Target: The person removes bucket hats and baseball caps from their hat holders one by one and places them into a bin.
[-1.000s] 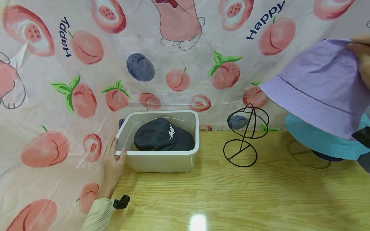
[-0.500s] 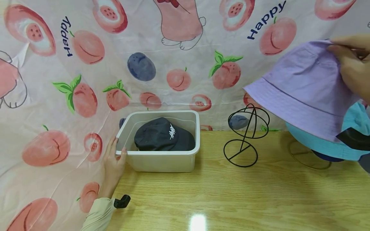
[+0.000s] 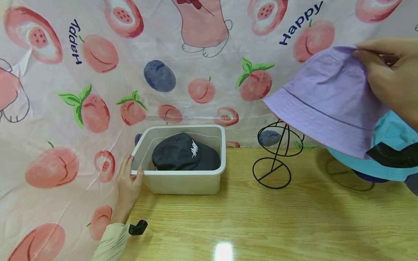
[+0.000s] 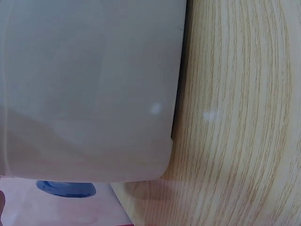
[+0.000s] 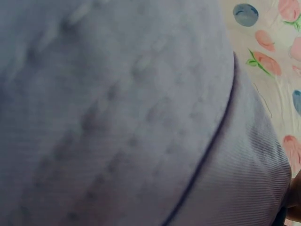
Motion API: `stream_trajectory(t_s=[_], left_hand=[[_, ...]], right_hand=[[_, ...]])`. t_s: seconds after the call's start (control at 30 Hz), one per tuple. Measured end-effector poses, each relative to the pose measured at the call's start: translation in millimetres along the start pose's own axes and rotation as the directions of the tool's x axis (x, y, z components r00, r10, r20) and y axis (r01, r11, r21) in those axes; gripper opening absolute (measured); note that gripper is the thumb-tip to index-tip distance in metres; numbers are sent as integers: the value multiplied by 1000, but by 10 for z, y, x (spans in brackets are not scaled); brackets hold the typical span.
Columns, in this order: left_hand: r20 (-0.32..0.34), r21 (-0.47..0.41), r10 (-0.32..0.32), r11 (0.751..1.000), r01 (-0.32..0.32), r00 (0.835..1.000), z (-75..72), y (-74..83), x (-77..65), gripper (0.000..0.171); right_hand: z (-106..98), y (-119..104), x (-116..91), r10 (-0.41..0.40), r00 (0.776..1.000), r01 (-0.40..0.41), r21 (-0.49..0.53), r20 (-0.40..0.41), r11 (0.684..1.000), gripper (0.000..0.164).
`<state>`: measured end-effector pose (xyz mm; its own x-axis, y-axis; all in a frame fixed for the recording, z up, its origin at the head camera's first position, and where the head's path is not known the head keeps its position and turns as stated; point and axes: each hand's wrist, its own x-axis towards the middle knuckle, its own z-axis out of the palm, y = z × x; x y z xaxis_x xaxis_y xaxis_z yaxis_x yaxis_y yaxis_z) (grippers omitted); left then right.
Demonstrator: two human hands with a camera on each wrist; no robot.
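My right hand [image 3: 395,69] pinches a lavender bucket hat [image 3: 326,98] by the top of its crown. The hat hangs in the air with its brim down and tilted, overlapping the top of a black wire hat stand [image 3: 275,159]. Its fabric [image 5: 117,117] fills most of the right wrist view. At the left, my left hand [image 3: 128,185] touches the front left corner of a cream plastic bin [image 3: 183,183], thumb at the front rim and fingers along the side. A black cap [image 3: 183,152] with white lettering lies inside the bin. The bin's wall [image 4: 94,94] covers much of the left wrist view.
A light blue hat [image 3: 392,145], partly hidden behind my right hand and the lavender hat, is at the right above a gold wire base [image 3: 351,186]. Behind the wooden table [image 3: 261,224] hangs a fruit-print cloth [image 3: 196,90].
My right hand has carried the lavender bucket hat leftward, and its brim now overlaps the top of the black stand. My left hand and the bin have stayed put.
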<state>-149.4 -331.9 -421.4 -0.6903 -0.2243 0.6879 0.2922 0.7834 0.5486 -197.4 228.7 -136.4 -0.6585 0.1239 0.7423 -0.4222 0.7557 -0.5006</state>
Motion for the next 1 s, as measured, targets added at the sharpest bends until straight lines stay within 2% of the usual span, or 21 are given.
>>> stream_trajectory(t_s=[0.3,0.4,0.47,0.53,0.63,1.0], left_hand=[[0,-2,3,1000,-3,1000,-8,8,5,51],[1,0,4,1000,-4,1000,-8,9,3,51],[2,2,1,1000,-1,1000,-9,8,-1,51],[3,1,-3,1000,3,1000,-9,6,-4,51],[4,3,-4,1000,4,1000,-9,8,-7,51],[19,0,-33,999,33,999,-21,28,-16,51]], right_hand=[[31,-222,-52,18,995,-7,-102,101,995,33],[58,-281,-41,-32,996,40,-98,87,994,33],[98,-307,-34,-105,993,109,-78,51,991,32],[141,-328,-31,-182,983,182,-60,10,981,31],[196,-349,-48,-252,967,251,-45,-19,967,30],[323,-533,-113,-299,954,299,3,-30,954,21]])
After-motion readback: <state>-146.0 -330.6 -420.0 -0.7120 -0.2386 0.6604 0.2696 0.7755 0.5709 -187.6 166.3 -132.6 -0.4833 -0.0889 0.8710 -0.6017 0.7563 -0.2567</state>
